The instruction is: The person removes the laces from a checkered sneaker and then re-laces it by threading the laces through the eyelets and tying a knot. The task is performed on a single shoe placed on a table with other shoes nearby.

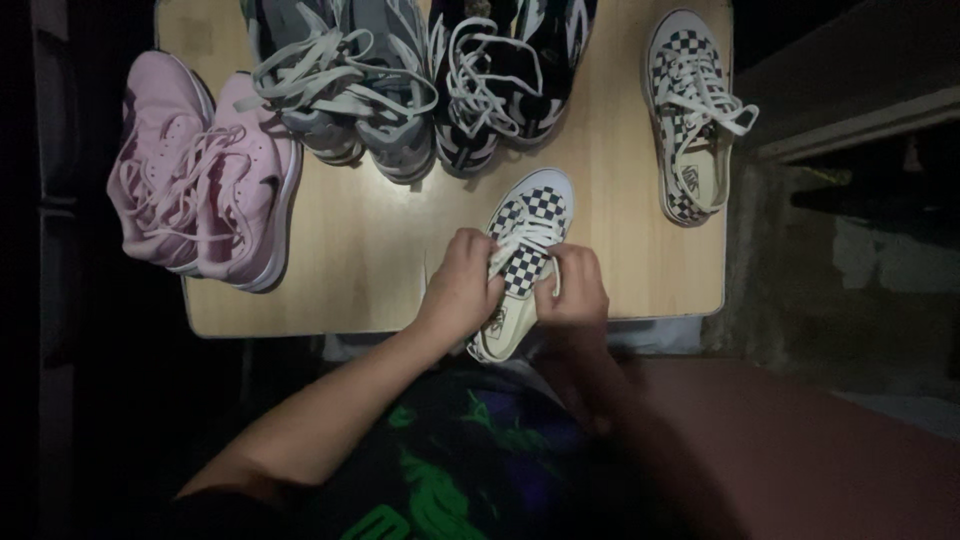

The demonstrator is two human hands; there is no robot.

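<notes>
Here, both hands (520, 285) pinching white laces (525, 245) — checkered shoe (530, 215), wooden table (370, 260)

left hand (462, 285) and right hand (575, 288) close together, fingers curled

light: dim, falling on table (350, 290) from above | surroundings: near black | blur: slight on forearms

Your hands cover the shoe's heel.
Grey sneakers (345, 85) and black sneakers (505, 75) run off the top edge; your checkered shoe's (530, 225) rear is hidden.
</notes>
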